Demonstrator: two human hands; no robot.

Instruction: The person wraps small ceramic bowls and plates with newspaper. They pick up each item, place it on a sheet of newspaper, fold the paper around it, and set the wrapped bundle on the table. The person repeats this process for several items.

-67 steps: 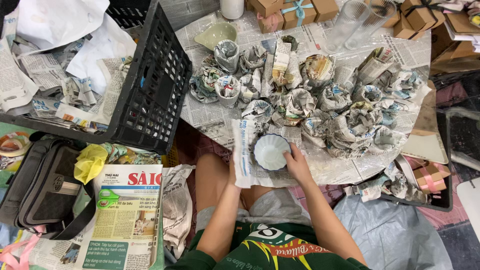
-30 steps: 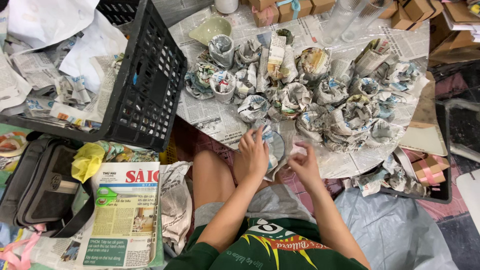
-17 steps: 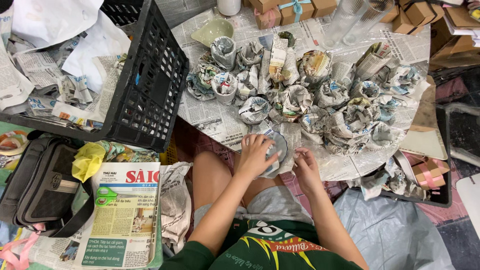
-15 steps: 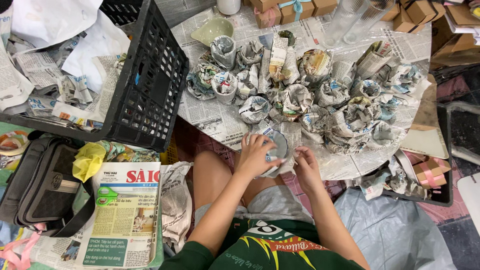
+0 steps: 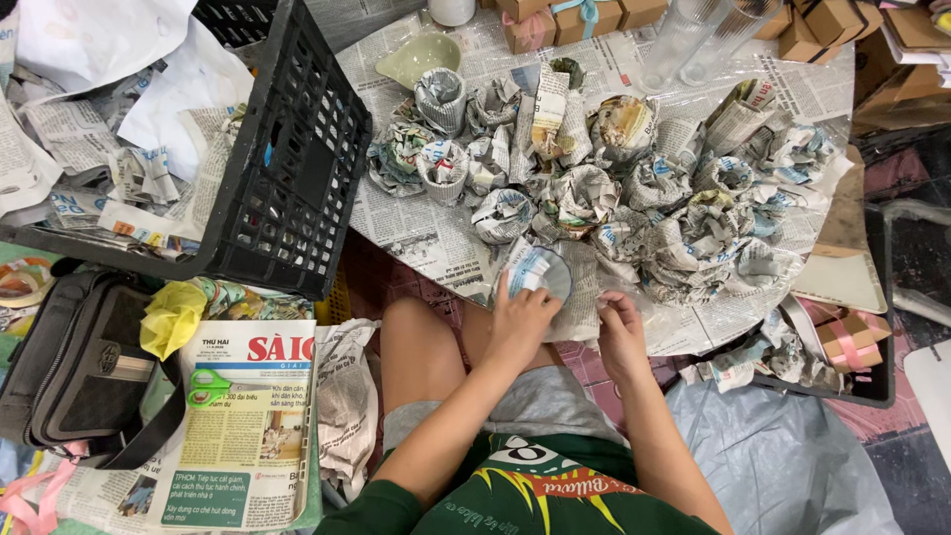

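A small white bowl (image 5: 542, 271) lies on a newspaper sheet (image 5: 582, 297) at the near edge of the table, partly wrapped in that sheet. My left hand (image 5: 517, 319) presses the folded paper against the bowl's near side. Just right of it, my right hand (image 5: 620, 327) rests on the sheet's right part and pinches its edge. Beyond them, several bowls wrapped in crumpled newspaper (image 5: 634, 188) crowd the table's middle.
A black plastic crate (image 5: 297, 168) full of loose newspaper stands at the left. A green bowl (image 5: 421, 57), clear glasses (image 5: 693, 40) and small cardboard boxes (image 5: 575, 18) sit at the far edge. On the floor lie a newspaper stack with green scissors (image 5: 210, 388) and a black bag (image 5: 79, 372).
The bowl lay open on a flat sheet at first. Both hands have since folded the paper up over it, and my left hand now covers its near side.
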